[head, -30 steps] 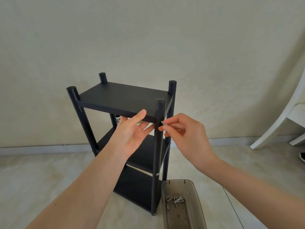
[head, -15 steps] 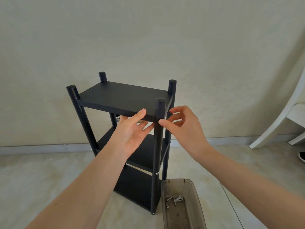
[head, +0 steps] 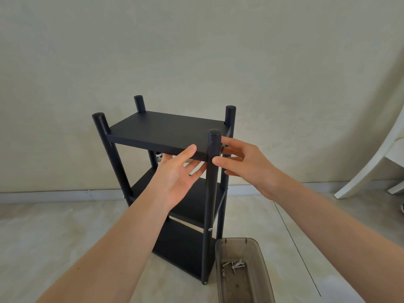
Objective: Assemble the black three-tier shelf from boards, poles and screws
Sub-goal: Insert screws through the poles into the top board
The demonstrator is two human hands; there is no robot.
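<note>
Shelf (head: 168,132) — black, three boards on four poles — stands upright on the pale floor (head: 54,237) in front of a beige wall (head: 196,51). At its near right corner, the left hand (head: 177,173) reaches under the top board (head: 166,130), palm up, fingers straight, thumb lying against the board's front edge. The right hand (head: 247,165) is just beside the near right pole (head: 211,193), thumb tip touching the pole at board level, fingers loosely bent behind it; whether it pinches a screw I cannot tell. A small silver screw head (head: 210,229) shows on this pole at the middle board. Near the pole's foot sits a smoky clear plastic tray (head: 242,289) holding a few loose screws (head: 234,265) — and a white chair (head: 376,162) stands at the far right
</note>
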